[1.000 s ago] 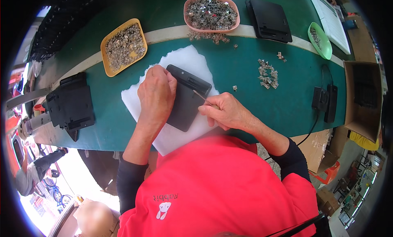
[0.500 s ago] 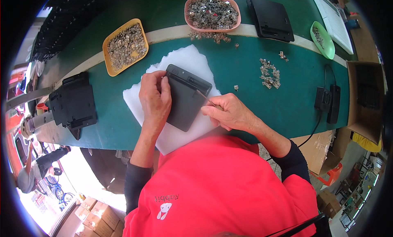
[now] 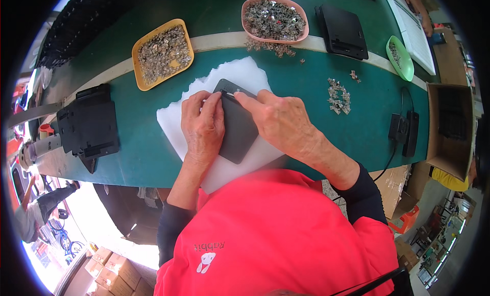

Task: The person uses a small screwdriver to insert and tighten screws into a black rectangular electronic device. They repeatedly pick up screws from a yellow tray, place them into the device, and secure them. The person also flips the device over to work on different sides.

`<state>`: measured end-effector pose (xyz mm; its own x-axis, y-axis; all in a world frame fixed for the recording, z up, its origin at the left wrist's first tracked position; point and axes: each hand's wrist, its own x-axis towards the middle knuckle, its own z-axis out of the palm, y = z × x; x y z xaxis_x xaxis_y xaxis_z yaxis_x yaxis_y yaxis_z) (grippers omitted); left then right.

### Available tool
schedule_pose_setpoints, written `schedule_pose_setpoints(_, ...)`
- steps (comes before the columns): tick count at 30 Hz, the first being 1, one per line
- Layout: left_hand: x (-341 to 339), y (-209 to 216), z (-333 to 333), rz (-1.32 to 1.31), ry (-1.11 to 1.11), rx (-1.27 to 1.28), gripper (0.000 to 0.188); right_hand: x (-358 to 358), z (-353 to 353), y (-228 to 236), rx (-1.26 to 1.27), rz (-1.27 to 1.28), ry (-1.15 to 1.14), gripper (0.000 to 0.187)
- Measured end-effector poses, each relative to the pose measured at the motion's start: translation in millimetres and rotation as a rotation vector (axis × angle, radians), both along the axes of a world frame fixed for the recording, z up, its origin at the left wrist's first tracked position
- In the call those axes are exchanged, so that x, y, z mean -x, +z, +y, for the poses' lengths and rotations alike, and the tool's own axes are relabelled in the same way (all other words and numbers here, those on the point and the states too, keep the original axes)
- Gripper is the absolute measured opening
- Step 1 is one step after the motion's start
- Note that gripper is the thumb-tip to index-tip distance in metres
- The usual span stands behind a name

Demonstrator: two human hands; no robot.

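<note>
A dark grey flat plastic case [image 3: 239, 132] lies tilted on a sheet of white foam [image 3: 176, 120] in front of me. My left hand [image 3: 203, 125] is closed at the case's upper left edge, thumb and fingertips bunched near its corner. My right hand [image 3: 283, 120] grips a thin metal hand tool [image 3: 228, 93], whose handle is hidden in the fingers. The tool's tip lies across the upper end of the case, close to my left fingertips. Whether the left fingers also pinch a small part cannot be made out.
Small metal pieces fill a yellow tray [image 3: 190, 60], a pink tray [image 3: 305, 34] and a green tray [image 3: 407, 70]. Loose metal clips [image 3: 338, 97] lie at right. Black cases [image 3: 343, 33] [image 3: 89, 125] sit behind and left. A black power adapter [image 3: 398, 126] stands near a cardboard box [image 3: 434, 127].
My right hand has moved left and up across the case, bringing the tool to the upper left corner. My left hand has shifted slightly right, its fingertips now by the tool's tip.
</note>
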<state>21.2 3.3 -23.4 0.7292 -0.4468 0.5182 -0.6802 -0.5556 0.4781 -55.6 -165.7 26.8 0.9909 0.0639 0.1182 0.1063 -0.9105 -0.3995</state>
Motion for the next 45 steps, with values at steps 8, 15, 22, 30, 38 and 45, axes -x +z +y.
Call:
schedule_pose_setpoints(8, -2.0, -3.8, 2.3, 0.102, 0.0, 0.074, 0.024, -12.6, 11.2, -1.3, 0.191, -0.045, 0.031, 0.039)
schedule_pose_setpoints(15, -0.4, -5.0, 1.8, 0.159, 0.037, 0.071, 0.028, -12.8, 13.5, -2.7, 0.273, -0.077, 0.052, 0.038)
schedule_pose_setpoints(22, 0.0, -10.0, -1.0, 0.269, 0.008, 0.172, 0.028, -22.3, 20.8, 12.9, 0.391, 0.046, 0.184, 0.034)
schedule_pose_setpoints(30, -4.0, -15.9, 1.4, 0.257, 0.007, 0.213, 0.024, -47.4, 19.6, 36.8, 0.242, -0.165, 0.483, 0.009)
schedule_pose_setpoints(38, -25.9, -22.2, -18.8, 0.528, 0.083, 0.134, 0.023, -39.6, -3.8, 27.1, 0.339, 0.155, 0.223, 0.031)
schedule_pose_setpoints(45, -2.9, 28.6, -15.4, 0.394, 0.101, 0.248, 0.018, 7.3, -37.4, 5.5, -0.538, 0.044, -0.018, 0.023)
